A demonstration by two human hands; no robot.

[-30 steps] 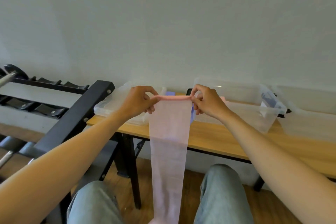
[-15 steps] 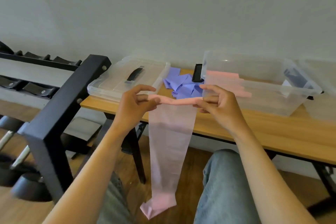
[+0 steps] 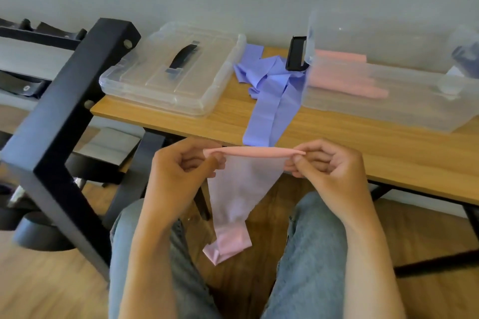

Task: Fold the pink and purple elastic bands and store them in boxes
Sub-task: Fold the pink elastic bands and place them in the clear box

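Note:
A thin pink elastic band (image 3: 239, 189) hangs between my knees, its top edge rolled into a narrow strip. My left hand (image 3: 178, 173) pinches the left end of that roll and my right hand (image 3: 329, 166) pinches the right end, both in front of the table edge. The band's lower end lies crumpled near the floor. A purple band (image 3: 269, 93) lies heaped on the wooden table (image 3: 388, 153), one tail hanging over the front edge. Folded pink bands (image 3: 344, 80) lie inside a clear box (image 3: 375, 109) at the right.
A clear lid with a black handle (image 3: 171, 72) lies on the table's left end. A black latch (image 3: 296, 55) stands at the box's left wall. A black dumbbell rack (image 3: 59, 116) stands close on the left. The floor is wood.
My hands came down and toward me with the pink band, below the table edge. The view tipped down. The band hangs shorter, with its lower end bunched.

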